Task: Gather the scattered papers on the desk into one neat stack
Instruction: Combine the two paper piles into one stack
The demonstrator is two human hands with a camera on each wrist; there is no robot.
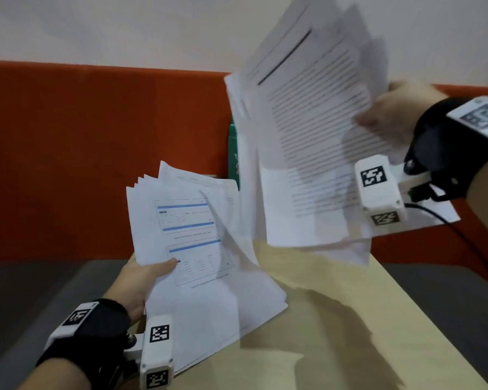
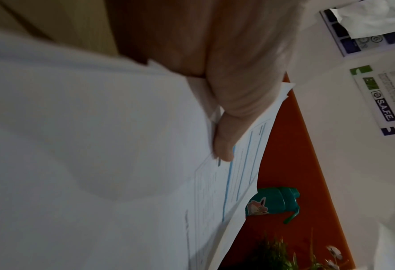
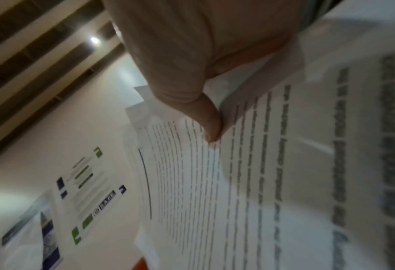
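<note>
My left hand (image 1: pixel 141 280) grips a fanned bundle of white papers (image 1: pixel 206 263) by its left edge, thumb on the top sheet with blue-barred tables. The left wrist view shows that thumb (image 2: pixel 224 146) pressed on the same papers (image 2: pixel 99 146). My right hand (image 1: pixel 389 114) holds a second bundle of text-covered papers (image 1: pixel 307 136) raised above the desk (image 1: pixel 335 319), blurred and tilted. In the right wrist view the thumb (image 3: pixel 210 124) pinches these sheets (image 3: pixel 249 182). The lower edge of the left bundle hangs just over the desk.
An orange partition (image 1: pixel 96 150) stands behind the wooden desk. A teal bottle (image 2: pixel 275 201) with a fox sticker stands by the partition, mostly hidden behind the papers in the head view. A plant (image 2: pixel 272 252) and wall posters (image 2: pixel 381 98) show farther back.
</note>
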